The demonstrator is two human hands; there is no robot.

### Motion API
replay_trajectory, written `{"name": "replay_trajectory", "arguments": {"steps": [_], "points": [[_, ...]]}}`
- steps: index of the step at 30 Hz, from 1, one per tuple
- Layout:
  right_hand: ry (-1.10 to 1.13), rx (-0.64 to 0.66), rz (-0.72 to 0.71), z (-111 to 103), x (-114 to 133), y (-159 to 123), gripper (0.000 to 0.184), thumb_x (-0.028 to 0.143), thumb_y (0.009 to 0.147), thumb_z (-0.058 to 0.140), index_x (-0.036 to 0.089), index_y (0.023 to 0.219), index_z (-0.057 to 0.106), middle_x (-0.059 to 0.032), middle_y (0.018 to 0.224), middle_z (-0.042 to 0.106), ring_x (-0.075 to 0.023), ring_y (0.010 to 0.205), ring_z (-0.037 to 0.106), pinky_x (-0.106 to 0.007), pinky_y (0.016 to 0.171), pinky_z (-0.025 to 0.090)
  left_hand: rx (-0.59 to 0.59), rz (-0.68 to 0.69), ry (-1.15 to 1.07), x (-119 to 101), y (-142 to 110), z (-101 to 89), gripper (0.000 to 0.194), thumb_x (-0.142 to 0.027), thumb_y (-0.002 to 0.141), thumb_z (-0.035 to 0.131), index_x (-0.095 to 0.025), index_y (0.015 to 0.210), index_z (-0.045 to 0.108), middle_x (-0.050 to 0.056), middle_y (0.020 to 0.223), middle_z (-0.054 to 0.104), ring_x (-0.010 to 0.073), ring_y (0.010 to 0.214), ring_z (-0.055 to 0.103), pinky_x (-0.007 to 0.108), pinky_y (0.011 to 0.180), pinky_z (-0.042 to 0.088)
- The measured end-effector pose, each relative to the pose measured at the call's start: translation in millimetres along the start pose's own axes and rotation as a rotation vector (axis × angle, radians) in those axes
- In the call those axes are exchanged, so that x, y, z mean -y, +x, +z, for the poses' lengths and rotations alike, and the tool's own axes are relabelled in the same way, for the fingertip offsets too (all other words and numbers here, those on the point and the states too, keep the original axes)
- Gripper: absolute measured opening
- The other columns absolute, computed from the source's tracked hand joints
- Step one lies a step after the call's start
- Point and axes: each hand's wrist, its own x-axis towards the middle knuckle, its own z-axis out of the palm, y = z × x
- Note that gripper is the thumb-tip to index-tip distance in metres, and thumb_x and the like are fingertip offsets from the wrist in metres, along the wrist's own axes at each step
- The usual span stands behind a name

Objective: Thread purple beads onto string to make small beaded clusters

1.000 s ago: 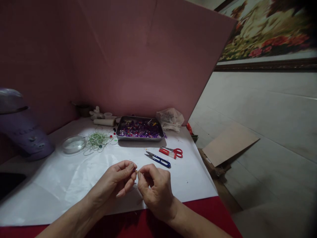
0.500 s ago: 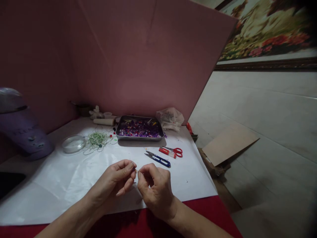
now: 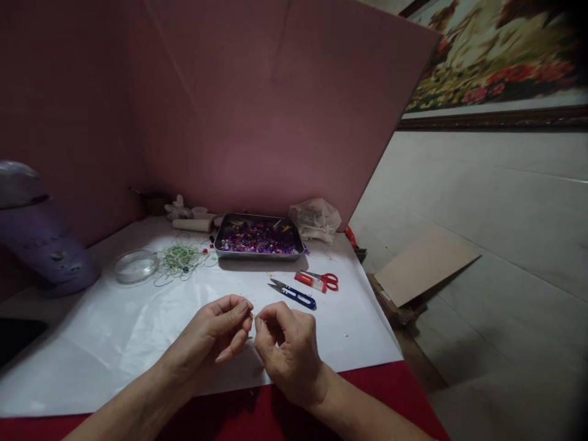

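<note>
My left hand (image 3: 215, 337) and my right hand (image 3: 287, 349) meet over the white sheet (image 3: 114, 331) near the table's front edge. Both are closed in a pinch, fingertips almost touching, with a tiny bead-like item (image 3: 252, 316) between them. What each hand grips is too small to name. Just beyond my right hand lie blue thread snips (image 3: 293, 294) and small red scissors (image 3: 319, 280). Farther back stands a metal tray (image 3: 220, 236) full of purple and mixed beads.
A tangle of green cord (image 3: 180, 258) and a clear round dish (image 3: 136, 266) lie at the left. A purple appliance (image 3: 39, 236) stands at the far left. A crumpled plastic bag (image 3: 316, 219) sits by the pink backboard (image 3: 257, 104). Cardboard (image 3: 425, 266) lies on the floor at right.
Both hands have stayed pinched together, shifting only slightly. Nothing else has moved.
</note>
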Motion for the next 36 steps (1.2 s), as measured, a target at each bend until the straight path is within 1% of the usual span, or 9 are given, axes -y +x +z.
{"name": "replay_trajectory", "arguments": {"steps": [5,11,15,20,25,29,32,34,36], "points": [[-0.006,-0.003,0.006,-0.8,0.4,0.2,0.008,0.015,0.079,0.051,0.017,0.072,0.055,0.0044,0.050,0.049,-0.0077,0.041,0.043,-0.020,0.045,0.032,0.038,0.005,0.005,0.0,0.9,-0.3,0.022,-0.029,0.081,0.062,-0.013,0.066,0.057,-0.004,0.048,0.052,0.0002,0.032,0.030,0.015,0.036,0.020],[-0.006,-0.012,-0.002,-0.7,0.4,0.3,0.007,0.015,0.079,0.051,0.017,0.073,0.055,0.0050,0.049,0.047,-0.0076,0.040,0.041,-0.020,0.044,0.031,0.036,0.009,-0.013,0.1,0.8,0.4,0.020,-0.027,0.079,0.065,-0.013,0.066,0.057,-0.004,0.050,0.052,0.0011,0.033,0.032,0.014,0.035,0.019],[-0.001,-0.027,-0.010,-2.5,0.6,0.2,0.007,0.014,0.079,0.051,0.017,0.074,0.054,0.0046,0.050,0.047,-0.0083,0.041,0.043,-0.020,0.044,0.033,0.005,0.013,-0.023,-1.2,-0.5,0.9,0.018,-0.026,0.075,0.068,-0.012,0.068,0.059,-0.003,0.051,0.054,0.0008,0.034,0.032,0.014,0.036,0.021],[-0.005,-0.060,-0.016,-4.3,2.0,0.3,0.008,0.013,0.079,0.050,0.018,0.074,0.054,0.0041,0.050,0.048,-0.0087,0.041,0.043,-0.020,0.045,0.033,-0.007,0.001,-0.037,-3.6,-1.1,2.7,0.015,-0.024,0.072,0.071,-0.011,0.077,0.064,-0.005,0.049,0.053,0.0009,0.034,0.033,0.014,0.038,0.024],[-0.008,-0.059,-0.019,-4.8,3.7,1.0,0.009,0.014,0.080,0.050,0.017,0.073,0.054,0.0039,0.049,0.049,-0.0086,0.041,0.044,-0.020,0.045,0.034,0.018,0.007,-0.048,-0.7,1.1,0.7,0.017,-0.027,0.073,0.070,-0.012,0.078,0.066,-0.001,0.058,0.059,0.0005,0.033,0.034,0.016,0.038,0.026],[-0.014,-0.054,-0.007,-4.1,2.1,0.4,0.007,0.015,0.080,0.051,0.017,0.075,0.055,0.0036,0.050,0.050,-0.0086,0.041,0.044,-0.020,0.045,0.034,0.061,0.023,-0.049,2.4,1.8,-2.8,0.018,-0.028,0.079,0.065,-0.011,0.086,0.067,-0.003,0.050,0.054,0.0018,0.035,0.034,0.018,0.043,0.030],[-0.014,-0.044,-0.002,-3.2,0.2,-0.3,0.006,0.014,0.080,0.051,0.017,0.076,0.055,0.0037,0.051,0.050,-0.0084,0.042,0.044,-0.020,0.045,0.033,0.070,0.023,-0.078,1.9,1.2,-3.2,0.019,-0.027,0.078,0.065,-0.013,0.091,0.065,-0.004,0.049,0.052,0.0026,0.036,0.034,0.018,0.043,0.029],[-0.015,-0.042,-0.006,-2.7,-0.5,-0.6,0.006,0.014,0.080,0.051,0.017,0.076,0.055,0.0039,0.050,0.050,-0.0083,0.041,0.043,-0.020,0.045,0.033,0.057,0.020,-0.088,0.0,0.3,-2.0,0.015,-0.024,0.076,0.067,-0.014,0.087,0.064,-0.005,0.050,0.053,0.0027,0.037,0.035,0.017,0.042,0.026],[-0.016,-0.042,-0.009,-2.2,-0.6,-0.9,0.006,0.014,0.079,0.051,0.017,0.075,0.055,0.0041,0.050,0.049,-0.0082,0.041,0.043,-0.020,0.044,0.032,0.045,0.019,-0.085,-2.0,-0.6,-0.2,0.011,-0.024,0.076,0.068,-0.014,0.078,0.062,-0.004,0.050,0.053,0.0027,0.037,0.034,0.016,0.041,0.024]]}}
